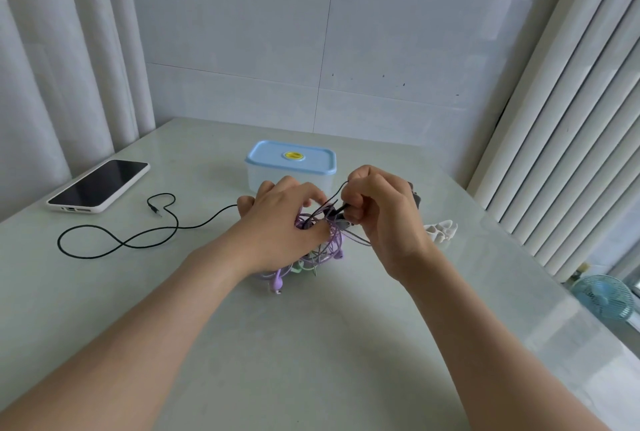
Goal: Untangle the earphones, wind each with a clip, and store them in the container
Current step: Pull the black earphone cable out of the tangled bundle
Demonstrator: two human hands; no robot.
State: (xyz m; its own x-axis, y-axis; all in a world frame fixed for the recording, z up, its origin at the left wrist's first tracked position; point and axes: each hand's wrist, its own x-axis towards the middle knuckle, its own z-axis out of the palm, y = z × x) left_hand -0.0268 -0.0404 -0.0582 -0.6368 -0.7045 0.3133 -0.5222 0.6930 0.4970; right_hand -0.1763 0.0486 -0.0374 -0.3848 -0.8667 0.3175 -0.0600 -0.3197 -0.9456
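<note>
I'm barely started: my left hand [277, 222] grips the earphone tangle [311, 255] beneath it, my right hand [384, 219] pinches the black cord [122, 245] partly free of it, nothing is wound, what look like clips [441, 229] lie untouched beside my right hand, and the container [291, 167] beyond both hands is lidded.

The counter [311, 344] is smooth, pale and stone-like with a soft gloss, and the wall tiles [242, 32] shine likewise. The container [258, 179] has frosted clear plastic walls under a matt pale-blue plastic lid [273, 153]; the phone [100, 184] has a glossy black glass face in a matt white case. The black cable [138, 243] looks matt and rubbery, the purple earphone cords [337, 240] smooth and faintly shiny.
</note>
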